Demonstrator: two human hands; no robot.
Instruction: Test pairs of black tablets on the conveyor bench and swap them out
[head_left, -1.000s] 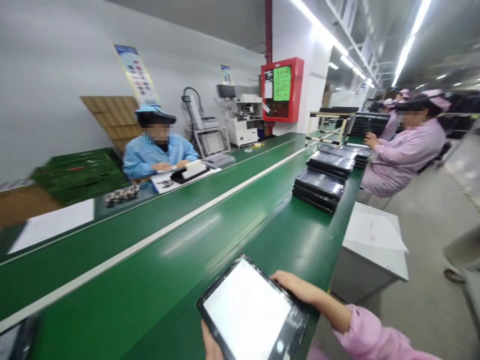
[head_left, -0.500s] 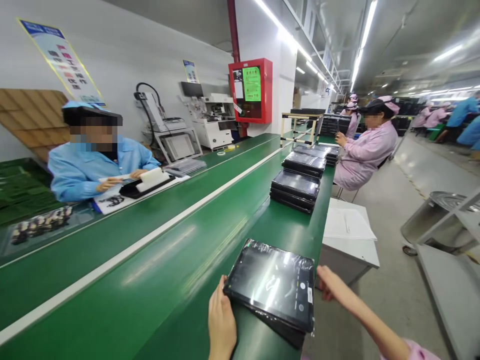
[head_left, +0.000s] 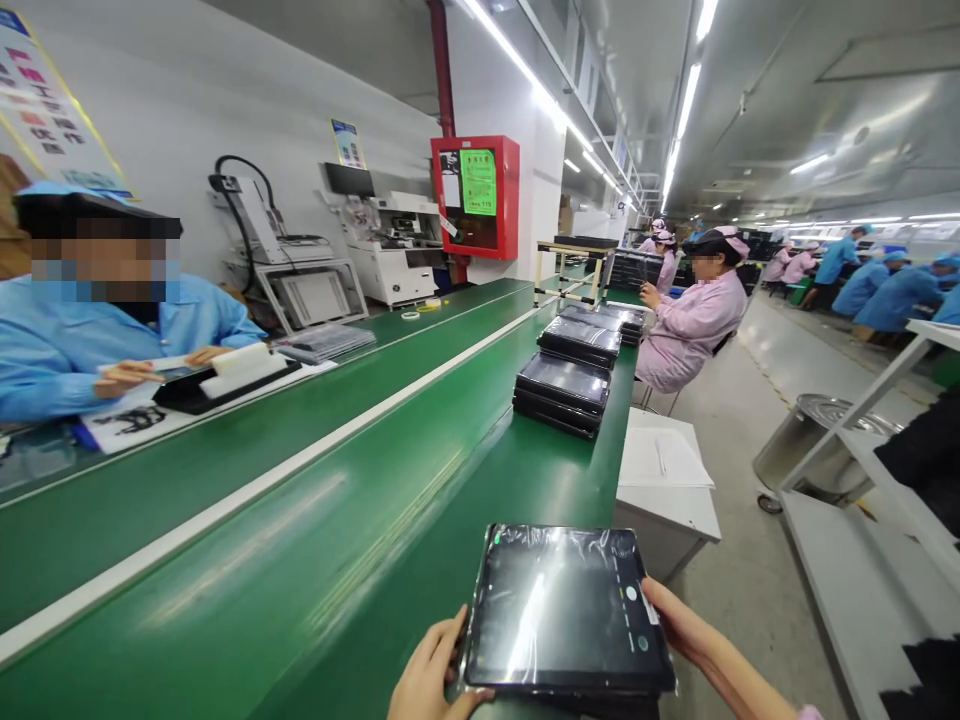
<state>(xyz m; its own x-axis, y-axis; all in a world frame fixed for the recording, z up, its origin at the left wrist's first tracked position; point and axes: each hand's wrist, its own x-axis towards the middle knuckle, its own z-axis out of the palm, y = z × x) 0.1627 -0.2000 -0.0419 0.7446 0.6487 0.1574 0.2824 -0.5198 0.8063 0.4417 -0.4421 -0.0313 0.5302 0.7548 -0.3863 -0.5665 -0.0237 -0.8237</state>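
A black tablet wrapped in clear film (head_left: 566,610) lies on top of another at the near edge of the green conveyor belt (head_left: 337,540). My left hand (head_left: 427,675) grips its left edge, thumb over the rim. My right hand (head_left: 679,625) is pressed along the right edge, fingers stretched against it. Both hands hold the tablet between them.
Stacks of wrapped tablets (head_left: 562,390) stand further along the belt. A person in blue (head_left: 97,320) works across the belt at the left; a person in pink (head_left: 690,320) sits ahead. A white stand with paper (head_left: 664,470), a metal bin (head_left: 825,450) and a grey shelf rack (head_left: 862,560) are at the right.
My view has swung right. The tablet stack has come nearer to me and squared up. My right hand, apart from it half a second ago, now touches its right edge.
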